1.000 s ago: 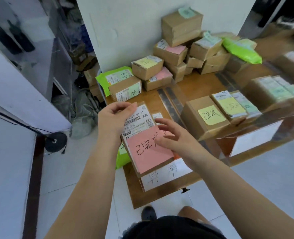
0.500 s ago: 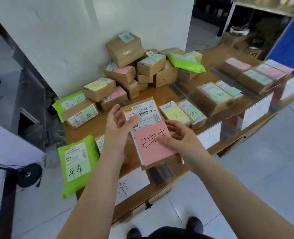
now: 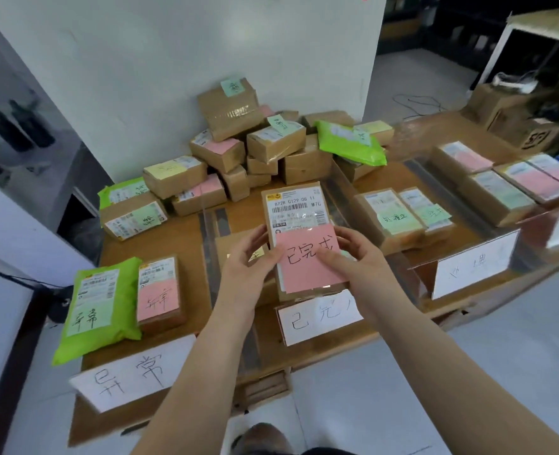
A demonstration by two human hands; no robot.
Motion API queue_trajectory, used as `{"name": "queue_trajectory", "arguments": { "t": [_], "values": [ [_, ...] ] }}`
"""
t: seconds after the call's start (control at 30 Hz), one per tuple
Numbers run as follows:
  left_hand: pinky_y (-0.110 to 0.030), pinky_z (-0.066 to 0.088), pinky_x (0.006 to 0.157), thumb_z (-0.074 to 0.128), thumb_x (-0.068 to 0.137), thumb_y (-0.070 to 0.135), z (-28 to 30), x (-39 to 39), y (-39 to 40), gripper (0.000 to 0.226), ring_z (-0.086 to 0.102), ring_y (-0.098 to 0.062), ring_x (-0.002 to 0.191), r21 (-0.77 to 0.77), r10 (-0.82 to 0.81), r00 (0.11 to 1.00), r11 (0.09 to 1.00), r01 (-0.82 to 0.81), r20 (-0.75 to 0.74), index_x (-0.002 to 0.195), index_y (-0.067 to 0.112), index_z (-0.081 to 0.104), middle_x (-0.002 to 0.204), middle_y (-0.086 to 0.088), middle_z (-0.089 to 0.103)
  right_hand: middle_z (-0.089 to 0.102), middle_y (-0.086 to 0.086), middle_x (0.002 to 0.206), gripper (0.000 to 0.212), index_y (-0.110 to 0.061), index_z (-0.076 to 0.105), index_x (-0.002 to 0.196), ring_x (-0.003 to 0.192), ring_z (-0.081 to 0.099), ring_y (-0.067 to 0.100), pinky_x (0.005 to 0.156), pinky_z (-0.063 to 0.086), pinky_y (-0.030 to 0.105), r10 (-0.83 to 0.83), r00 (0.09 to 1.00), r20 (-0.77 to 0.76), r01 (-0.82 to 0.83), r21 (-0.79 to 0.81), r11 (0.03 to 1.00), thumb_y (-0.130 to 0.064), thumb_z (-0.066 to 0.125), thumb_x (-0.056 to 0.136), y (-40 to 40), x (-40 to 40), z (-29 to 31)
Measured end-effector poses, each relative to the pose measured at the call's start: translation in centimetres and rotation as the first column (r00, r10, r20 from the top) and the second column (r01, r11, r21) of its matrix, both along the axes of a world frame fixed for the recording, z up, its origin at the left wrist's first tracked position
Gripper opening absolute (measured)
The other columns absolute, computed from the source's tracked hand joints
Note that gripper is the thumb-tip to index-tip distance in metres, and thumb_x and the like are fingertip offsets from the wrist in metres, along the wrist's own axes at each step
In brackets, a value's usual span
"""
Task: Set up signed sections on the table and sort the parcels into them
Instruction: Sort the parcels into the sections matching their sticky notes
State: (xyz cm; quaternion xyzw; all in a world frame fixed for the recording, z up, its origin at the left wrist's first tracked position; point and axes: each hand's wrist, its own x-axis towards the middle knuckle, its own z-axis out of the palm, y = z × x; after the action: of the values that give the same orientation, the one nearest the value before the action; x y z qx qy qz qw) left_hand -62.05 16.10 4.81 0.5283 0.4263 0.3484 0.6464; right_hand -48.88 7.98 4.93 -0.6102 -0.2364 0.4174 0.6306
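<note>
Since the earlier frame, both hands have carried the flat brown cardboard parcel with a white shipping label and pink handwritten note [image 3: 301,238] rightward, from above the near-left section to above the white paper sign [image 3: 317,315] at the middle of the front edge. Left hand [image 3: 250,257]: fingers curled round the parcel's left edge, thumb on the pink note. Right hand [image 3: 353,257]: fingers round the right edge, thumb on the note's face. Parcel tilted toward the camera, lower end just above the sign. Wooden table [image 3: 160,244]: bare strip between the unsorted pile of brown boxes [image 3: 238,152] at the wall and the front sections. Near-left section: green plastic mailer [image 3: 99,303] touching a pink-noted box [image 3: 160,293], behind a second handwritten sign [image 3: 130,372] overhanging the front edge.
</note>
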Motion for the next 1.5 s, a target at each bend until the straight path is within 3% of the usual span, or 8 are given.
{"name": "queue_trajectory", "arguments": {
  "t": [0.23,0.57,0.77,0.93,1.1,1.27,1.37,1.5],
  "values": [
    [-0.037,0.056,0.085,0.063,0.087,0.018,0.1,2.3,1.1,0.031,0.063,-0.014,0.105,-0.020,0.112,0.992,0.993,-0.114,-0.056,0.107,0.041,0.053,0.123,0.004,0.062,0.064,-0.002,0.114,0.033,-0.037,0.054,0.105,0.095,0.067,0.016,0.077,0.059,0.034,0.109,0.993,-0.045,-0.111,-0.032,0.993,-0.019,0.071,0.082,2.6,2.7,-0.6],
    [-0.034,0.057,0.080,0.060,0.090,0.021,-1.2,3.5,9.0,0.032,0.066,-0.012,0.097,-0.104,0.229,0.971,0.966,-0.235,-0.066,0.118,0.034,0.055,0.108,0.008,0.068,0.060,-0.004,0.120,0.038,-0.033,0.049,0.119,0.103,0.063,0.016,0.083,0.058,0.038,0.266,0.963,0.041,-0.256,-0.163,0.953,-0.021,0.066,0.087,12.5,4.8,-1.9],
    [-0.009,0.049,0.052,0.055,0.093,0.015,-1.8,4.1,16.1,0.035,0.061,-0.001,0.084,-0.093,0.266,0.952,0.955,-0.282,-0.153,0.126,0.028,0.052,0.098,0.013,0.062,0.059,-0.003,0.123,0.049,-0.023,0.045,0.134,0.103,0.062,0.016,0.085,0.056,0.039,0.392,0.916,0.088,-0.359,-0.260,0.897,-0.021,0.063,0.089,20.3,5.7,-2.9],
    [-0.024,0.056,0.075,0.052,0.095,0.017,-4.3,5.1,20.6,0.037,0.061,-0.009,0.102,-0.104,0.262,0.933,0.950,-0.294,-0.248,0.131,0.026,0.051,0.121,0.006,0.062,0.059,-0.002,0.124,0.047,-0.021,0.044,0.134,0.104,0.061,0.015,0.089,0.055,0.040,0.480,0.868,0.131,-0.405,-0.375,0.834,-0.023,0.062,0.090,25.2,6.6,-4.8],
    [-0.030,0.056,0.080,0.047,0.098,0.021,-6.8,6.0,22.8,0.038,0.061,-0.009,0.099,-0.129,0.248,0.915,0.945,-0.301,-0.317,0.135,0.026,0.047,0.123,0.005,0.061,0.059,0.002,0.124,0.049,-0.016,0.042,0.135,0.107,0.061,0.020,0.091,0.053,0.043,0.538,0.831,0.138,-0.426,-0.465,0.776,-0.020,0.061,0.090,28.0,6.8,-6.8],
    [-0.028,0.056,0.076,0.044,0.099,0.021,-8.5,5.9,24.0,0.038,0.059,-0.005,0.087,-0.127,0.272,0.879,0.930,-0.344,-0.390,0.137,0.024,0.043,0.122,0.003,0.059,0.059,0.005,0.126,0.048,-0.013,0.043,0.134,0.109,0.059,0.022,0.094,0.051,0.043,0.564,0.817,0.116,-0.446,-0.491,0.748,-0.017,0.061,0.090,29.3,6.2,-8.4],
    [-0.022,0.052,0.071,0.041,0.100,0.017,-9.6,5.8,24.1,0.040,0.058,-0.012,0.098,-0.087,0.241,0.849,0.945,-0.316,-0.470,0.139,0.021,0.041,0.130,-0.002,0.057,0.060,0.006,0.123,0.041,-0.011,0.048,0.126,0.109,0.059,0.022,0.092,0.051,0.038,0.625,0.765,0.156,-0.454,-0.558,0.695,-0.017,0.063,0.089,29.7,5.8,-9.4],
    [-0.018,0.049,0.065,0.039,0.099,0.009,-10.6,5.7,23.8,0.041,0.057,-0.012,0.096,-0.069,0.192,0.801,0.958,-0.279,-0.568,0.139,0.018,0.040,0.130,-0.005,0.056,0.061,0.005,0.122,0.035,-0.009,0.052,0.119,0.107,0.057,0.019,0.081,0.045,0.026,0.758,0.596,0.264,-0.455,-0.667,0.590,-0.020,0.064,0.088,30.0,5.3,-10.1]
  ]
}}
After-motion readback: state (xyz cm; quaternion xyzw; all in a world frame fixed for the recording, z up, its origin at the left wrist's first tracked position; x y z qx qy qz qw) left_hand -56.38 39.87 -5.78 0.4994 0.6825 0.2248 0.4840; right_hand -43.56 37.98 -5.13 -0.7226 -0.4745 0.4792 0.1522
